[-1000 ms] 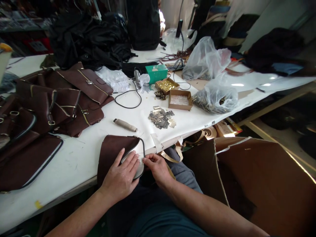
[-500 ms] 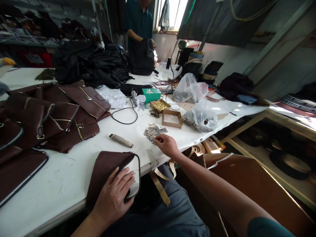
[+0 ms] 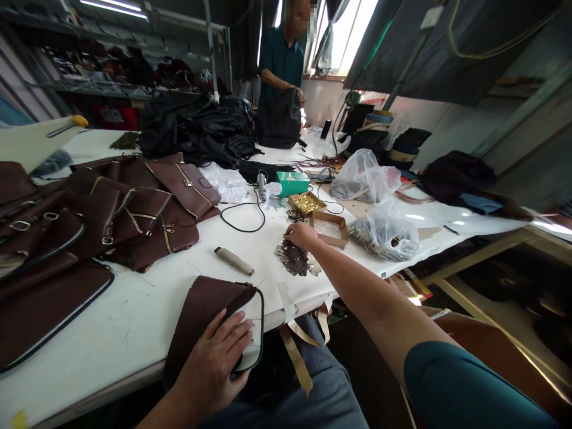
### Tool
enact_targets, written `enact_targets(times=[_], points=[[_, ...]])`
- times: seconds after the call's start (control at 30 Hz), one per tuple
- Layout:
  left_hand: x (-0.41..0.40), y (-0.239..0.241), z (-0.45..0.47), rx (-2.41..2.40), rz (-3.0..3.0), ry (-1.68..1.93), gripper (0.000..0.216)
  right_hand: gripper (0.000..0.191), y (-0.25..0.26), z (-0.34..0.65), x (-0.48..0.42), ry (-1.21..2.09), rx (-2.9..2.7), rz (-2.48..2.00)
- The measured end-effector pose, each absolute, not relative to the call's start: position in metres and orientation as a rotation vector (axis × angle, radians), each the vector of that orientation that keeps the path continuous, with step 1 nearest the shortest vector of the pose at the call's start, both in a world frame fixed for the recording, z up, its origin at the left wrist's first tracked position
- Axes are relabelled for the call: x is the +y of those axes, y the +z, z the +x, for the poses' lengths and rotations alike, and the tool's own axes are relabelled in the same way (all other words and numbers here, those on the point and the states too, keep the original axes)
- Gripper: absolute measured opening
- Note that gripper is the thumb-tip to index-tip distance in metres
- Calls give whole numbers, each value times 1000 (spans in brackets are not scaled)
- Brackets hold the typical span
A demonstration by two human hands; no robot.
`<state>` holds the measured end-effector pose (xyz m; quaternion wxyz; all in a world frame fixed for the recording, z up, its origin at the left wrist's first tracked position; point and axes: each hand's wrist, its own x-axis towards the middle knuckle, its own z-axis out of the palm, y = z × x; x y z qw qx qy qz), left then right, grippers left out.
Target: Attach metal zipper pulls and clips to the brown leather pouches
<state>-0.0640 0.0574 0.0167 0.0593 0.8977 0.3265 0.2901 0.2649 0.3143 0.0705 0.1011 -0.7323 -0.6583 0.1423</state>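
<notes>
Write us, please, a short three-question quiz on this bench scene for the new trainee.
1. True or false: the left hand lies flat on the brown piece.
2. Fill the gap: the right hand reaches to the pile of metal ____.
3. What colour is the box just behind the gold fittings?

Key: 1 true; 2 plates; 3 green.
</notes>
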Motion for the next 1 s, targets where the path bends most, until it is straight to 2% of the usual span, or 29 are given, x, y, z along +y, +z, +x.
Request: enact_targets(times=[0.23, 0.37, 0.47, 0.53, 0.6, 0.77, 1.0], points=[[57, 25, -65, 993, 2692, 856, 45, 6, 87, 265, 303, 525, -1720, -1993], [57, 34, -67, 1003, 2669, 791, 41, 14, 88, 248, 247, 689, -1578, -1805], [56, 37, -67, 1018, 2670, 741, 39, 24, 79, 218, 174, 975, -1493, -1610], [56, 38, -68, 1030, 2687, 703, 39, 38, 69, 195, 123, 1364, -1307, -1341], [56, 38, -68, 1033, 2702, 673, 42, 37, 58, 175, 85, 1515, -1188, -1280], [55, 36, -69, 1028, 2699, 694, 43, 26, 38, 151, 53, 1445, -1171, -1410], [55, 36, -70, 1015, 2676, 684, 49, 15, 36, 148, 56, 1145, -1490, -1557]])
